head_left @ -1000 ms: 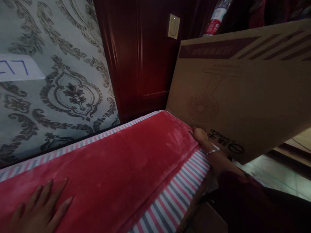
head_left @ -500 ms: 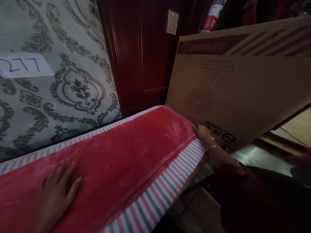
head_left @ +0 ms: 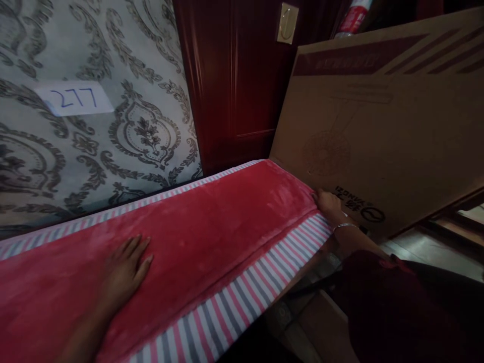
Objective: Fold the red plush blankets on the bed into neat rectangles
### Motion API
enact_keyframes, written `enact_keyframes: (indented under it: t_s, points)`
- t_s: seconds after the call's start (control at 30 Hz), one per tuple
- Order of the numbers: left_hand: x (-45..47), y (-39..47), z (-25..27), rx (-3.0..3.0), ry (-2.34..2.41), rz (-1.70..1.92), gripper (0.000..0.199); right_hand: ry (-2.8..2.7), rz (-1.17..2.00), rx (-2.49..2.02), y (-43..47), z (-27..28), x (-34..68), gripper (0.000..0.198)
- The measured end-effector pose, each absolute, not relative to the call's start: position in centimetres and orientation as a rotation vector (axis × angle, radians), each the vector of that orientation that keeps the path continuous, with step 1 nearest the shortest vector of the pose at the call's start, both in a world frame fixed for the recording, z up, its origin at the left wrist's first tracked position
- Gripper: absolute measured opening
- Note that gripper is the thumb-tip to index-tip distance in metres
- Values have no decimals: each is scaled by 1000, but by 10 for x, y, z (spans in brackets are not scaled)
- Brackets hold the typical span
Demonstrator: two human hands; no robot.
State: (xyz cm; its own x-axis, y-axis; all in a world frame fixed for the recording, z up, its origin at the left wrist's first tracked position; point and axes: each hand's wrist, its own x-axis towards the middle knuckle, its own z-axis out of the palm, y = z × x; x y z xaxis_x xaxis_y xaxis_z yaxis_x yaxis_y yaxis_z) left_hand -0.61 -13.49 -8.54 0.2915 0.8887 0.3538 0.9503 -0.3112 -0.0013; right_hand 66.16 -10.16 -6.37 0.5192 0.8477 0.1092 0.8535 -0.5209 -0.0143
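Note:
A long piece of red plush cloth (head_left: pixel 212 217) lies folded on a striped pink, grey and white cover (head_left: pixel 223 317), whose stripes show along both long sides. My left hand (head_left: pixel 126 269) rests palm down on the red cloth with its fingers stretched. At the far right corner of the cloth is my right hand (head_left: pixel 328 202), its fingers closed on the red edge. The fingertips there are partly hidden. A thin bracelet circles my right wrist.
A large cardboard box (head_left: pixel 408 136) stands upright against the far end. Behind it are a dark red wooden panel (head_left: pixel 249 75) and a bottle (head_left: pixel 353 19). Patterned wallpaper (head_left: pixel 147 126) bearing a paper marked 277 (head_left: pixel 79 98) runs along the left.
The view has turned, so the wall, box and cloth sit farther right. My left hand stays flat on the cloth, seen slightly farther up. My right hand keeps to the same corner.

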Motion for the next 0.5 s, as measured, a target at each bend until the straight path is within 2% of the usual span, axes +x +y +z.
enact_keyframes:
  t_s: [0.1, 0.27, 0.4, 0.5]
  points:
    - [-1, -136, -82, -2349, -1702, -408, 60, -1430, -160, -2669, -109, -59, 652, 45]
    - [7, -140, -74, -2369, -1725, -371, 61, -1381, -391, -2446, -121, -60, 586, 48]
    - [10, -141, -71, -2374, -1723, -367, 60, -1754, -298, -2126, -138, -79, 516, 60]
    - [10, -140, -75, -2368, -1711, -386, 59, -1926, -199, -2047, -153, -98, 490, 61]
